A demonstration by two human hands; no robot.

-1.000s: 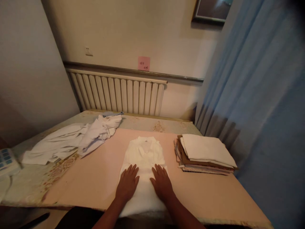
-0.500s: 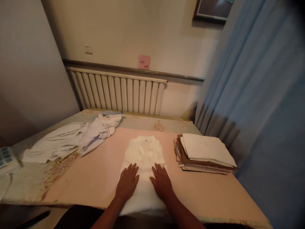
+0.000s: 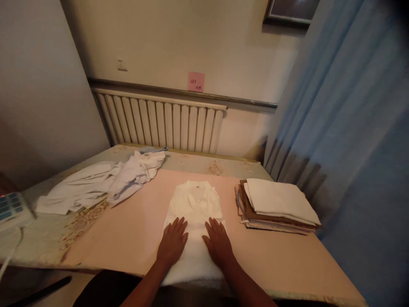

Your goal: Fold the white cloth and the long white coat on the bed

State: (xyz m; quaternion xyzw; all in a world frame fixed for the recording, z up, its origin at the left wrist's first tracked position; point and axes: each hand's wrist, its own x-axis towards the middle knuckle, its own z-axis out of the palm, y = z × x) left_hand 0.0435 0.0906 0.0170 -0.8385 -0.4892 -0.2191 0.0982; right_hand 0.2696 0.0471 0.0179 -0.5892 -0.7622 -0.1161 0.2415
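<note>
A white collared shirt [image 3: 195, 204] lies folded narrow on a pink sheet [image 3: 128, 234], its collar toward the wall and its lower end at the table's front edge. My left hand [image 3: 173, 239] rests flat on the left side of the shirt, fingers spread forward. On the shirt's right side lies my right hand [image 3: 217, 239], also flat with fingers apart. A strip of white cloth shows between the two hands. Neither hand grips anything.
To the right sits a stack of folded cloths [image 3: 277, 200], a white one on top. Crumpled white garments [image 3: 105, 183] lie at the left. A white device with dark keys [image 3: 14, 209] and a cord stands at the left edge. A blue curtain [image 3: 345, 128] hangs at right; a radiator [image 3: 159, 119] is behind.
The view has shifted slightly, bringing more of the white device and its cord into sight at the left. Both hands stay flat on the shirt, which looks the same.
</note>
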